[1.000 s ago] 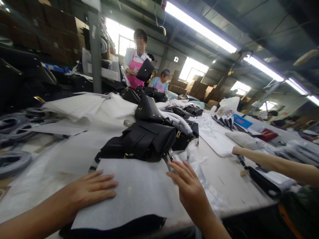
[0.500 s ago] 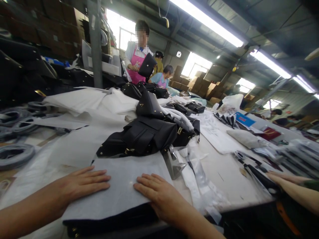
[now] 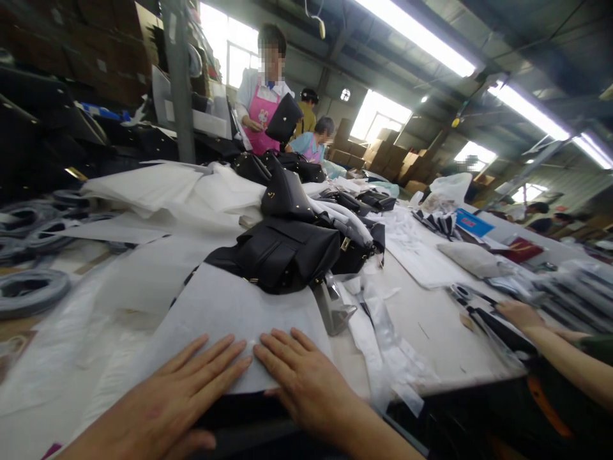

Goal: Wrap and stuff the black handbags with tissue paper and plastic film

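Observation:
My left hand point(image 3: 186, 383) lies flat with its fingers stretched out on a sheet of white paper point(image 3: 230, 306). Beside it, my right hand point(image 3: 299, 377) also rests flat on the paper, fingers extended, the two sets of fingertips almost meeting. Under the paper's near edge something black point(image 3: 244, 409) shows; most of it is covered. The paper's far edge now lies over part of a black handbag point(image 3: 282, 255) with gold hardware. Another black bag point(image 3: 285, 195) sits on top behind it.
White paper sheets point(image 3: 143, 185) are piled at the back left, and wrapped rings point(image 3: 33, 291) lie at the left. Clear plastic strips point(image 3: 383, 338) are to the right. A co-worker's hand point(image 3: 522, 316) is at a black strap point(image 3: 498, 329). A person in a pink apron point(image 3: 261, 115) holds a black bag.
My left hand has slid right, toward my right hand. The paper has shifted away from me, up onto the handbag. The co-worker's hand at the right has lifted and bent.

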Action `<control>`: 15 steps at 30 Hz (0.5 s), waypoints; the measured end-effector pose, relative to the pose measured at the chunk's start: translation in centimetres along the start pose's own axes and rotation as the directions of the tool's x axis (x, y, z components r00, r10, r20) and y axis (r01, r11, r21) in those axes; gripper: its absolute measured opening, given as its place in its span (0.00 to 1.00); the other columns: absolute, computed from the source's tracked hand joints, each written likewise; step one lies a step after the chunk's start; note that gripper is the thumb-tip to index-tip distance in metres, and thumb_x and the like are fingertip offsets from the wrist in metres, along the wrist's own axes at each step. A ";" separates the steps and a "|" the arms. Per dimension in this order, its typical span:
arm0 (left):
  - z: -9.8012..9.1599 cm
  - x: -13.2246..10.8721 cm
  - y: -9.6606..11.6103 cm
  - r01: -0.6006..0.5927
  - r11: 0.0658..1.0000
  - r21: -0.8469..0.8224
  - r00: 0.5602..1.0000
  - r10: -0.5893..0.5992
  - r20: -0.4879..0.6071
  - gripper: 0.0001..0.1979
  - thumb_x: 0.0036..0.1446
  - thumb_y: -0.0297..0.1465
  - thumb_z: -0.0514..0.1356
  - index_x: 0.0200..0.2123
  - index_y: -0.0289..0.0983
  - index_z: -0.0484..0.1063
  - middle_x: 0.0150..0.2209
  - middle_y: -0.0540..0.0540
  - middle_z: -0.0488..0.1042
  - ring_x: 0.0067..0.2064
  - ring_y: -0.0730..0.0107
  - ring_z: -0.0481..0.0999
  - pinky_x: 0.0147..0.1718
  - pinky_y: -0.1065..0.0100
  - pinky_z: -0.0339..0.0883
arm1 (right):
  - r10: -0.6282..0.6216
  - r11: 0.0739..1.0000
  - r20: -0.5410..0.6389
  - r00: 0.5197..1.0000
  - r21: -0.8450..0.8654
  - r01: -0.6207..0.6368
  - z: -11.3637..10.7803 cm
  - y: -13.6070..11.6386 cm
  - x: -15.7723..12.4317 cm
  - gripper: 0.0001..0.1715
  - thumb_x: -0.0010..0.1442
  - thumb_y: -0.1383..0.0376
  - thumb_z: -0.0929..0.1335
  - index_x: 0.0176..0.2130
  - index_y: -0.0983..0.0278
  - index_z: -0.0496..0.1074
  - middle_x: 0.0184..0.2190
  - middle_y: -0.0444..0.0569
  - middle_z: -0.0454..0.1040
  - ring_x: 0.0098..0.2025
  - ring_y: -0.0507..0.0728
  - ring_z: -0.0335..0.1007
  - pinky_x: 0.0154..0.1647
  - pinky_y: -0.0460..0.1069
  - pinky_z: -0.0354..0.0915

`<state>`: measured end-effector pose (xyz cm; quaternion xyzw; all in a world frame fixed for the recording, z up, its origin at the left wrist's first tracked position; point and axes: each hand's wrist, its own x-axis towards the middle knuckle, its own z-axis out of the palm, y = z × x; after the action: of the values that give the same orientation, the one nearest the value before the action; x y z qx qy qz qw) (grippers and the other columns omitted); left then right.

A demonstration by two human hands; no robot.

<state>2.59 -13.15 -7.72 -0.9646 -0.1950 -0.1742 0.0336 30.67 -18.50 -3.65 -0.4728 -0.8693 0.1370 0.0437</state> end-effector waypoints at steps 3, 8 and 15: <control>0.6 0.9 -1.0 -0.105 0.989 0.105 0.990 0.113 -0.079 0.36 0.71 0.42 0.54 0.74 0.40 0.41 0.60 0.47 0.75 0.56 0.65 0.79 0.50 0.67 0.71 | -0.018 1.000 0.002 1.000 -0.013 0.018 0.0 0.1 -0.3 0.34 0.75 0.49 0.56 0.72 0.58 0.51 0.73 0.47 0.55 0.73 0.61 0.49 0.74 0.61 0.46; 1.6 -0.1 -1.2 -0.089 0.984 0.156 0.985 0.110 -0.131 0.30 0.73 0.43 0.49 0.73 0.44 0.46 0.59 0.49 0.76 0.54 0.65 0.80 0.51 0.67 0.67 | -0.019 1.000 -0.044 0.999 -0.014 0.019 0.5 0.3 -0.7 0.45 0.67 0.39 0.60 0.73 0.56 0.49 0.73 0.50 0.54 0.74 0.64 0.48 0.74 0.64 0.45; 1.9 -1.2 -0.8 -0.108 0.966 0.236 0.987 0.133 -0.095 0.23 0.73 0.39 0.49 0.68 0.48 0.61 0.62 0.50 0.73 0.59 0.64 0.76 0.60 0.64 0.60 | 0.001 1.000 0.004 1.000 -0.025 -0.001 1.8 0.2 -0.8 0.48 0.66 0.38 0.61 0.74 0.55 0.45 0.74 0.51 0.50 0.74 0.68 0.46 0.74 0.66 0.44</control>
<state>1.85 -12.55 -9.89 -0.9532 -0.1526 -0.2009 0.1665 30.87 -19.44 -5.41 -0.4737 -0.8707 0.1269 0.0361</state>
